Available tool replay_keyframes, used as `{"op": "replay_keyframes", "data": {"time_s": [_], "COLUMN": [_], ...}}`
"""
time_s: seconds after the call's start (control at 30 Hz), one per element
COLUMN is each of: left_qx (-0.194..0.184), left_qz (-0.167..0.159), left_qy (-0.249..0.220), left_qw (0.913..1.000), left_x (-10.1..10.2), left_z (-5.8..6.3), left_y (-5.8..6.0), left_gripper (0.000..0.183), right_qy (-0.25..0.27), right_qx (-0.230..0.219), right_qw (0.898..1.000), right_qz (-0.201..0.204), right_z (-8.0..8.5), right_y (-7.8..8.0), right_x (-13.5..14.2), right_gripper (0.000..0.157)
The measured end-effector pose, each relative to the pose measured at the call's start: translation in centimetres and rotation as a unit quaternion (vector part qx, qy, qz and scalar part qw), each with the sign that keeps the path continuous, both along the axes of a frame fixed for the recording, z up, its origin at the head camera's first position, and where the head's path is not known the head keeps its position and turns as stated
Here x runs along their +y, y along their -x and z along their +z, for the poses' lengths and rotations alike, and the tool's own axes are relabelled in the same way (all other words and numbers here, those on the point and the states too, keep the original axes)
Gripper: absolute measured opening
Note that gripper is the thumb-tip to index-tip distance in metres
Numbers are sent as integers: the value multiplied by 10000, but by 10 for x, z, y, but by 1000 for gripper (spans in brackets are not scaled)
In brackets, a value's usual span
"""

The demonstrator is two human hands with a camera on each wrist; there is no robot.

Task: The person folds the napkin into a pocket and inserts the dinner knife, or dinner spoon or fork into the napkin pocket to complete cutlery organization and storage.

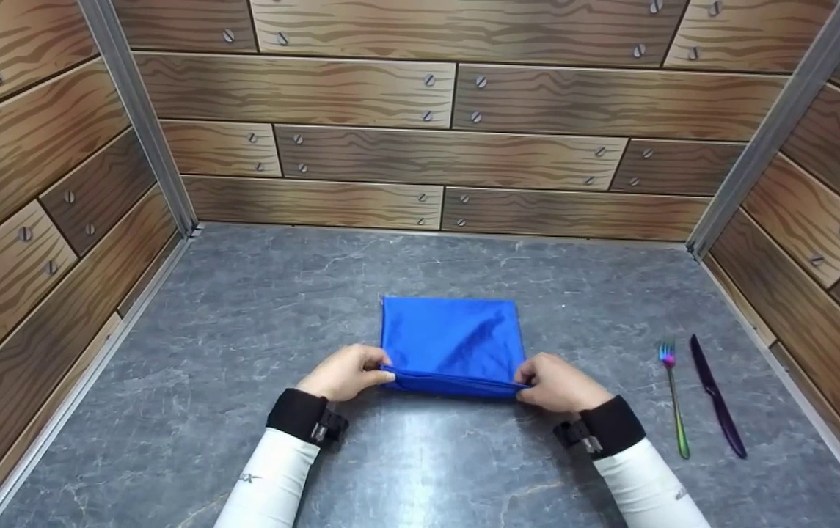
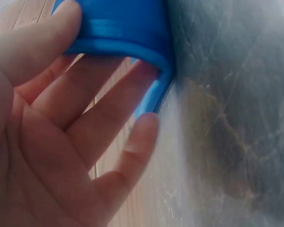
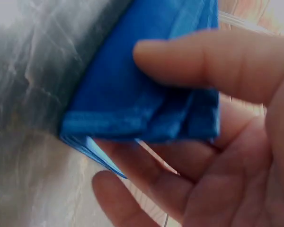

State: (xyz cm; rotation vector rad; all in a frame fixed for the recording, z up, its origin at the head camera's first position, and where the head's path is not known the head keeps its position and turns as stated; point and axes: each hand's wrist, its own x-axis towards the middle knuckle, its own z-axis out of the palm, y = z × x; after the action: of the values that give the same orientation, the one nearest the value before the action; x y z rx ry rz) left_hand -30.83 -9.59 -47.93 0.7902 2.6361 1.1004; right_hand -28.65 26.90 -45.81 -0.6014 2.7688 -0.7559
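White sleeves (image 1: 267, 480) lead to both hands (image 1: 340, 375) (image 1: 565, 383) pinching a shiny, rectangular blue cloth (image 1: 449, 334) by its layered edge.

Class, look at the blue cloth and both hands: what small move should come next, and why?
Probably fold the near edge of the blue cloth toward its far edge: the left hand and right hand pinch its near corners, and that edge looks raised.

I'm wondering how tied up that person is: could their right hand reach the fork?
Probably yes, after letting go: the right hand pinches the blue cloth. Otherwise the way looks free: the fork lies to its right, with only bare tabletop visible between them.
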Motion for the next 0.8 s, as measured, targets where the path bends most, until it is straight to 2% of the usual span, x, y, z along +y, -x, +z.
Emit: {"op": "replay_keyframes", "data": {"time_s": [0.13,0.27,0.43,0.6,0.73,0.8], "left_qx": [-144,-219,-574,-855,-792,-636], "left_qz": [-96,-20,399,758,1004,1135], "left_qy": [-50,-182,-367,-487,-579,-570], "left_qw": [9998,9996,9969,9923,9901,9899], "left_x": [-2,-1,1,7,12,15], "left_z": [2,3,-1,-7,-11,-12], "left_y": [0,0,-1,-1,-1,-1], "left_gripper": [15,16,17,17,17,16], "right_qy": [132,343,703,941,929,880], "right_qx": [-226,-354,-497,-1070,-1392,-1396], "right_qw": [9992,9984,9963,9887,9822,9814], "right_qz": [285,269,-55,-470,-859,-977], "right_z": [4,5,0,-8,-13,-14], "right_y": [1,4,10,15,15,15], "right_x": [7,12,16,18,18,18], "right_gripper": [8,11,14,20,33,32]}}
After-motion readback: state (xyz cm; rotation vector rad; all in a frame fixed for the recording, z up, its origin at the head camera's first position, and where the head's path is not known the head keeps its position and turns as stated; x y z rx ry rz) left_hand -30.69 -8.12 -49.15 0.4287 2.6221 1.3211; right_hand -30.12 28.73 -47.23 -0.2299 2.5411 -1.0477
